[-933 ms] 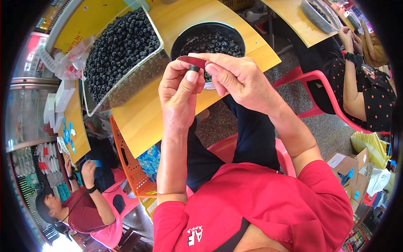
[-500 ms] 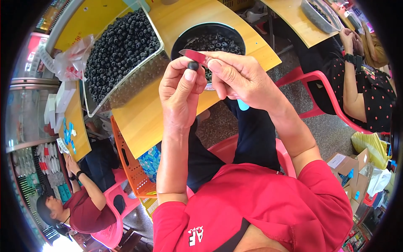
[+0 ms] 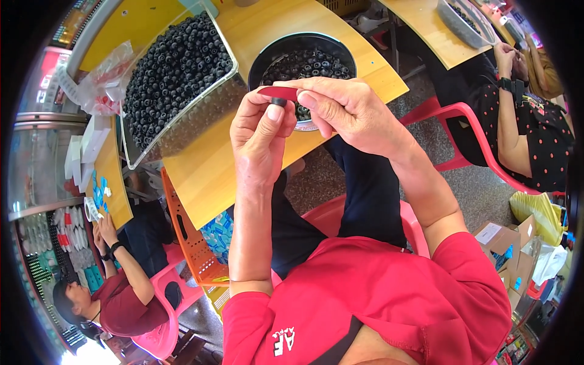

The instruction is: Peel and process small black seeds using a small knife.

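My left hand (image 3: 260,134) pinches a small round black piece (image 3: 278,101) between thumb and fingers, just in front of the black bowl. In my right hand (image 3: 353,112) is a small knife, its blade (image 3: 278,92) looking red and lying across the top of the piece. The knife's handle is hidden in my grip. Behind my hands, the round black bowl (image 3: 254,66) holds many similar black pieces. To its left stands a clear plastic bin (image 3: 198,115), heaped with black pieces (image 3: 173,79). Their material cannot be made out.
Bin and bowl stand on a yellow wooden table (image 3: 207,188). An orange crate (image 3: 185,231) is beside my left leg. One person (image 3: 131,298) sits at the lower left, another (image 3: 517,128) at the right on a pink chair (image 3: 465,115). Cardboard boxes (image 3: 505,240) lie at the right.
The knife blade has turned and come down over the black piece, covering part of it. My right hand has shifted slightly, and the blue handle end no longer shows.
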Demonstrator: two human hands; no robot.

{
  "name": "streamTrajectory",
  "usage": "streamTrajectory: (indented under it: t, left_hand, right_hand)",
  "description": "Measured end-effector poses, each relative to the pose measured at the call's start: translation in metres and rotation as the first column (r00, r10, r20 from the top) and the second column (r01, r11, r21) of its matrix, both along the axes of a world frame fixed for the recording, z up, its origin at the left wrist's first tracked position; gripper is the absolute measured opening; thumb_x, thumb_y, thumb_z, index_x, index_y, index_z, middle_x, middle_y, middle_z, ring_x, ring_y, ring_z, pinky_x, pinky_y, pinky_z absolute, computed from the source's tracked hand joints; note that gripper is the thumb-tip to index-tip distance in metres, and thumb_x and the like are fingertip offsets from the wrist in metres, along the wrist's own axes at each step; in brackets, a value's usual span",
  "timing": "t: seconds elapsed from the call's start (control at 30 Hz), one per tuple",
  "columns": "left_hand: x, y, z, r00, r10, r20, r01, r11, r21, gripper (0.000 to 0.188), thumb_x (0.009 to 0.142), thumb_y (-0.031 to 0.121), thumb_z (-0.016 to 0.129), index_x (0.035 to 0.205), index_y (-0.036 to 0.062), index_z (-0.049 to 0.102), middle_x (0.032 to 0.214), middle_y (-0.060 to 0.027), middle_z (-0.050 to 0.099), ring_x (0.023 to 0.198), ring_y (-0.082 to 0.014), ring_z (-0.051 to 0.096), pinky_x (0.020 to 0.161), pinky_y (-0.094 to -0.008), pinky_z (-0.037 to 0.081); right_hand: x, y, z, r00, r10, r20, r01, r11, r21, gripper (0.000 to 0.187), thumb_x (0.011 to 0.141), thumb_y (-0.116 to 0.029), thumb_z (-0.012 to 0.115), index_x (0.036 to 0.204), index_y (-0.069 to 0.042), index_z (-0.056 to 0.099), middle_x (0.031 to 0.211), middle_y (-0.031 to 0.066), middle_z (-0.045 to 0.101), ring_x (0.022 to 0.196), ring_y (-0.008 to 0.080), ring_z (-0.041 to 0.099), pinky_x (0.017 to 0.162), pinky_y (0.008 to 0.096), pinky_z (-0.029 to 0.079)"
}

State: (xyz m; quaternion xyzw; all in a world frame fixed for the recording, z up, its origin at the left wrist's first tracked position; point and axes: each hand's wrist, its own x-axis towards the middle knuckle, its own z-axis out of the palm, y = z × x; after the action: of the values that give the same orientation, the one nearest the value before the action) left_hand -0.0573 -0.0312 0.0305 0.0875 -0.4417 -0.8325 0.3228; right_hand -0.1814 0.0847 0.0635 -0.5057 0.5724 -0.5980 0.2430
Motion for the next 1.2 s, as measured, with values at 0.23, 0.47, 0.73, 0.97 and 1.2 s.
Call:
streamTrajectory:
  t: [0.23, 0.47, 0.73, 0.97, 1.2]
  left_hand:
    - [-0.004, -0.009, -0.012, 0.987, -0.125, -0.103, 0.131, 0.99, 0.054, 0.017, 0.093, 0.007, 0.061, 0.108, 0.0022, 0.059, 0.095, -0.0062, 0.064, 0.079, -0.0113, 0.057, 0.069, -0.0242, 0.045]
    - [-0.008, -0.002, -0.003, 0.995, -0.049, 0.089, 0.062, 0.986, -0.153, 0.015, 0.092, 0.007, 0.062, 0.106, 0.0017, 0.061, 0.085, -0.0004, 0.061, 0.071, -0.0066, 0.051, 0.064, -0.0213, 0.041]
    - [-0.007, 0.0, 0.006, 0.979, -0.077, 0.188, 0.133, 0.943, -0.305, 0.017, 0.092, 0.007, 0.063, 0.107, -0.0003, 0.06, 0.093, -0.0002, 0.061, 0.084, -0.0077, 0.058, 0.073, -0.0236, 0.046]
    - [-0.012, -0.021, 0.02, 0.88, 0.459, 0.121, -0.043, 0.33, -0.943, 0.017, 0.083, 0.004, 0.069, 0.1, 0.003, 0.07, 0.1, -0.0135, 0.064, 0.085, -0.0278, 0.065, 0.074, -0.034, 0.053]
    - [-0.01, -0.148, 0.062, 0.658, 0.734, 0.168, 0.199, 0.046, -0.979, 0.015, 0.087, 0.013, 0.062, 0.096, 0.0025, 0.069, 0.093, -0.0158, 0.067, 0.088, -0.0316, 0.066, 0.077, -0.037, 0.051]
  right_hand:
    - [-0.001, -0.004, -0.006, 0.99, -0.004, 0.143, -0.002, 0.999, 0.037, 0.027, 0.1, -0.015, 0.051, 0.119, 0.001, 0.063, 0.066, -0.0014, 0.055, 0.056, 0.0028, 0.047, 0.051, 0.0187, 0.04]
    - [0.001, -0.015, -0.013, 0.953, -0.118, 0.279, 0.127, 0.992, -0.013, 0.028, 0.093, -0.018, 0.065, 0.114, 0.001, 0.064, 0.076, -0.0039, 0.057, 0.059, 0.001, 0.047, 0.051, 0.0167, 0.038]
    - [0.0, -0.018, -0.014, 0.927, -0.162, 0.34, 0.18, 0.984, -0.022, 0.023, 0.097, -0.02, 0.057, 0.108, -0.002, 0.067, 0.068, -0.0043, 0.055, 0.054, -0.0002, 0.043, 0.044, 0.0165, 0.03]
    - [-0.015, -0.003, -0.017, 0.898, -0.238, 0.371, 0.228, 0.971, 0.072, 0.028, 0.101, -0.02, 0.05, 0.116, 0.0, 0.063, 0.06, -0.0042, 0.049, 0.046, 0.0001, 0.035, 0.041, 0.0172, 0.026]
    - [-0.019, 0.004, -0.017, 0.9, -0.14, 0.412, 0.158, 0.987, -0.01, 0.031, 0.101, -0.021, 0.05, 0.121, 0.002, 0.061, 0.066, -0.0016, 0.051, 0.052, 0.0019, 0.038, 0.048, 0.0169, 0.032]
